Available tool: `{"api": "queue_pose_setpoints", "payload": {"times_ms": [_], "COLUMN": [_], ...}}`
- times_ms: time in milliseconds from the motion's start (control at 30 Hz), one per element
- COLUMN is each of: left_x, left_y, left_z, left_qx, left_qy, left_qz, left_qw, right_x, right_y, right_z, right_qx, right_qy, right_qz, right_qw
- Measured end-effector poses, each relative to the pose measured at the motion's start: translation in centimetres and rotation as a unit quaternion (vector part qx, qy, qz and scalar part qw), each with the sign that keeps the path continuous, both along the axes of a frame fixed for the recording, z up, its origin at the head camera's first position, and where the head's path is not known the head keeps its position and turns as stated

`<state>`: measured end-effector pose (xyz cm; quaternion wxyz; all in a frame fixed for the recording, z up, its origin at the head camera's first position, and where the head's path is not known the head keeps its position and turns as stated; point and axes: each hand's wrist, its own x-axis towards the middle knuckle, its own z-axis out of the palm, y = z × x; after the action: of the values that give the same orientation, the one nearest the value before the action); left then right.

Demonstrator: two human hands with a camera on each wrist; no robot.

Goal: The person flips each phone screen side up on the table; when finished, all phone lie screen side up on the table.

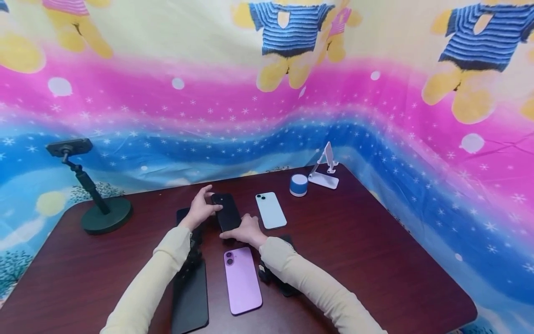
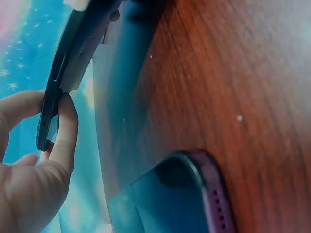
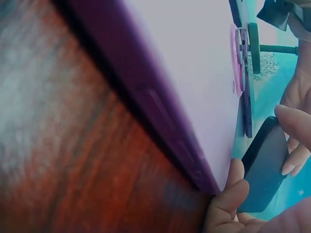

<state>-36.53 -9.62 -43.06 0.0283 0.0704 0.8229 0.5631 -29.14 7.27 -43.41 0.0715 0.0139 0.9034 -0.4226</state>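
Note:
Both hands hold a black smartphone (image 1: 228, 214) in the middle of the table, its camera side facing up. My left hand (image 1: 201, 209) pinches it near the camera end, thumb on top. In the left wrist view the left hand (image 2: 41, 182) has the phone's edge (image 2: 54, 73) between thumb and fingers, tilted up from the wood. At the near end, my right hand (image 1: 249, 230) grips the phone. The right wrist view shows the right hand (image 3: 228, 206) at one end of the black phone (image 3: 267, 170). A purple smartphone (image 1: 243, 280) lies just in front, back up.
A pale mint phone (image 1: 271, 211) lies right of the hands. Behind it stand a blue-and-white cylinder (image 1: 298, 185) and a white folding phone stand (image 1: 324, 178). A dark green stand (image 1: 106, 214) is at the back left. A black tablet-like slab (image 1: 189, 299) lies under the left forearm.

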Motion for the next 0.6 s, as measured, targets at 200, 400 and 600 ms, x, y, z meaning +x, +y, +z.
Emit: {"api": "queue_pose_setpoints", "payload": {"times_ms": [200,400,600], "left_x": [0.5,1.2,1.6], "left_y": [-0.3,-0.9,-1.5], "left_z": [-0.1,-0.3,-0.5], "left_qx": [0.072,0.153,0.163], "left_qy": [-0.044,-0.081,-0.084], "left_qz": [-0.006,-0.065,-0.125], "left_qw": [0.9964,0.9827,0.9751], "right_x": [-0.1,-0.1,-0.1], "right_y": [0.2,0.5,1.0], "right_z": [-0.1,-0.1,-0.1], "right_qx": [-0.050,-0.103,-0.133], "right_qy": [-0.004,-0.012,-0.040], "right_qz": [0.003,0.016,0.022], "right_qw": [0.999,0.995,0.990]}}
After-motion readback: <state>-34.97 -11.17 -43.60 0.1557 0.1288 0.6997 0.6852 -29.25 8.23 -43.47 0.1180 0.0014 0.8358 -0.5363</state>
